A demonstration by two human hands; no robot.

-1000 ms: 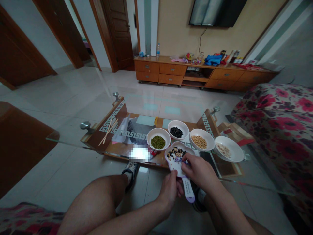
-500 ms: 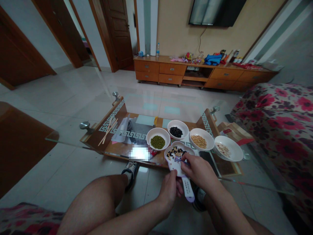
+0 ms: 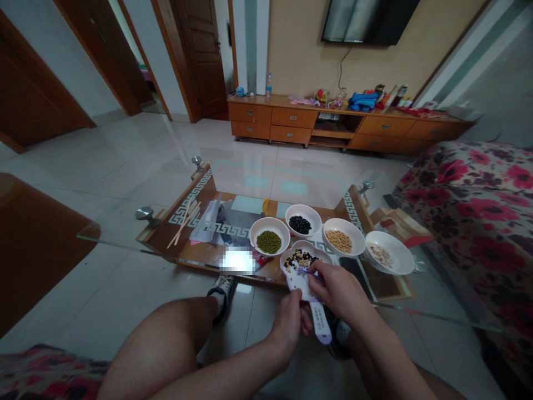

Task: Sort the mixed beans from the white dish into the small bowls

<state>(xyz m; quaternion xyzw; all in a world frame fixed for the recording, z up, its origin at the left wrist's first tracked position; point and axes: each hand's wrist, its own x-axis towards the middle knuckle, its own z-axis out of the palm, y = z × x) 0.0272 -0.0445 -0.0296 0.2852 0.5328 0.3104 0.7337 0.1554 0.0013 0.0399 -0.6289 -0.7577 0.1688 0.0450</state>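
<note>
A white plastic hand fan [image 3: 300,286] with a purple rim and a printed handle carries mixed black and tan beans [image 3: 300,259]. My left hand [image 3: 288,316] pinches its near left edge, thumb on top. Over the fan, the fingers of my right hand [image 3: 333,283] close on thin purple tweezers [image 3: 307,271], whose tips point left near a few loose beans. Behind the fan stand white bowls: one of green mung beans [image 3: 268,242], one of black beans [image 3: 300,224], one of tan soybeans [image 3: 338,241]. Farther right, another bowl [image 3: 400,258] holds pale flat pieces.
Everything rests on a glass-topped table [image 3: 125,244]. Wooden chopsticks [image 3: 183,225] lie at its left, and a dark phone-like slab [image 3: 353,272] is by my right hand. A brown paper bag [image 3: 403,225] sits at the right, near a flower-patterned sofa [image 3: 470,205].
Almost nothing differs. Both hands, the fan and the tweezers keep their places, with at most a tiny shift at the right fingers.
</note>
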